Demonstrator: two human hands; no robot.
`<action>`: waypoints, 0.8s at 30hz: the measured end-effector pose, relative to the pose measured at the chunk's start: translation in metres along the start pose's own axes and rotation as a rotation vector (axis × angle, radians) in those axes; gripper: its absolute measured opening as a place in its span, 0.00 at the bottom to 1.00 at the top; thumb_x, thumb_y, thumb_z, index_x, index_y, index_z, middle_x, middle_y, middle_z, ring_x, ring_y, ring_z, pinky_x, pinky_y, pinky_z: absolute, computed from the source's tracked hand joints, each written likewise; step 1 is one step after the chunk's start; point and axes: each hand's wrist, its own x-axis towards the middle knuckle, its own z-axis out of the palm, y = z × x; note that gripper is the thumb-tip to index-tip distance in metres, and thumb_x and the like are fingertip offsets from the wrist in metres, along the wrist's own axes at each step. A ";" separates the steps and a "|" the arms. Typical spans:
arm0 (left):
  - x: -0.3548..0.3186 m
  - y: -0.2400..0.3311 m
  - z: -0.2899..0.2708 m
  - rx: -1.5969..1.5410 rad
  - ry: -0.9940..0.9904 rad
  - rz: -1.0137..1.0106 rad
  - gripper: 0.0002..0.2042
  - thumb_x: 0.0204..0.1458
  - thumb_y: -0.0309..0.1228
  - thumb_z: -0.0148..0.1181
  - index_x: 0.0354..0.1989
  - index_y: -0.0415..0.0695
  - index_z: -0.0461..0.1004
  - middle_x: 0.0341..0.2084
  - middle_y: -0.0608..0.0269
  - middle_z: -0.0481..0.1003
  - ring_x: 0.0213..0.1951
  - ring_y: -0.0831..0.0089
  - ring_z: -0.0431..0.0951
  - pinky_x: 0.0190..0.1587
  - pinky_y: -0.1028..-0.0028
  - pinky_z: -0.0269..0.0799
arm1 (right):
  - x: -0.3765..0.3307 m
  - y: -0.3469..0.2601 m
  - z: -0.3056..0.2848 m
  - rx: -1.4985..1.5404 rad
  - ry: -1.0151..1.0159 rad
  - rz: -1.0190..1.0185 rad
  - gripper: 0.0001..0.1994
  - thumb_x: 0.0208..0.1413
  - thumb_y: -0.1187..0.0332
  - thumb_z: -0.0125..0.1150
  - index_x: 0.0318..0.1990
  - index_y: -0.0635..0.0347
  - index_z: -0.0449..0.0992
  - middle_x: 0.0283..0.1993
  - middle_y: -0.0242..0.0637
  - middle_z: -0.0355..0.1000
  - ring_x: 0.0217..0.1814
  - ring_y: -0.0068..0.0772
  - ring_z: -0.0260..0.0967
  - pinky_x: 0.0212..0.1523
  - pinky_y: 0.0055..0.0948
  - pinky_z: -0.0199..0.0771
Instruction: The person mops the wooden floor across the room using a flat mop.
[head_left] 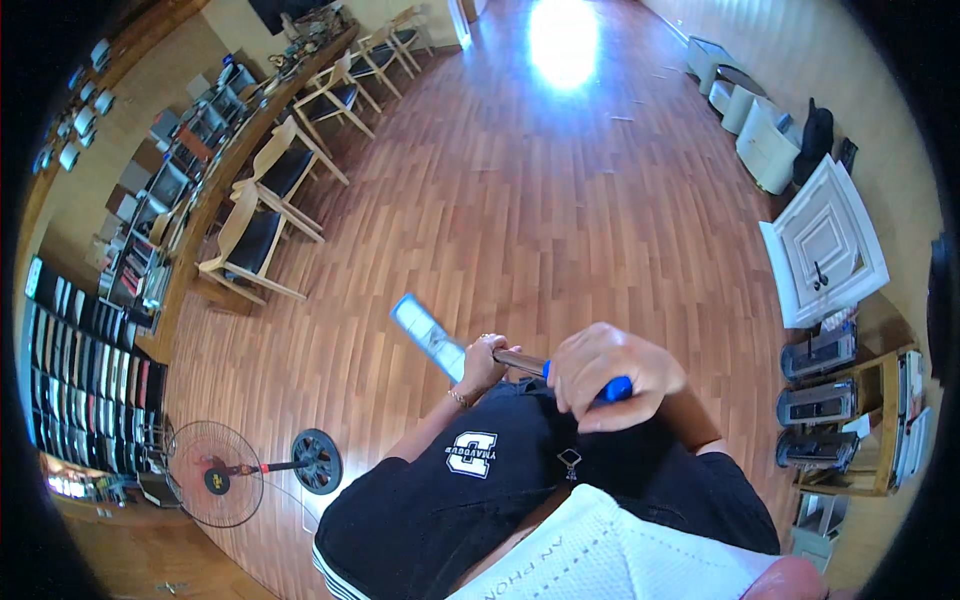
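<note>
Mop pole (520, 360) (blue grip): left hand (485, 362) & right hand (605, 375) both clenched round it.

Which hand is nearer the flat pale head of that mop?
Left. The left hand grips the metal handle just behind the mop head; the right hand holds the blue grip farther back.

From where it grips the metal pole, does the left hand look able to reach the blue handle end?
Probably yes: the left hand is close along the pole, but the right hand already covers most of the blue handle.
</note>
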 end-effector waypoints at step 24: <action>0.023 0.134 -0.073 -0.076 0.246 0.461 0.39 0.44 0.40 0.72 0.63 0.41 0.59 0.60 0.45 0.63 0.66 0.51 0.58 0.68 0.56 0.51 | -0.047 0.248 0.007 -0.428 0.667 0.081 0.10 0.41 0.72 0.69 0.28 0.58 0.71 0.30 0.38 0.73 0.33 0.42 0.73 0.35 0.34 0.73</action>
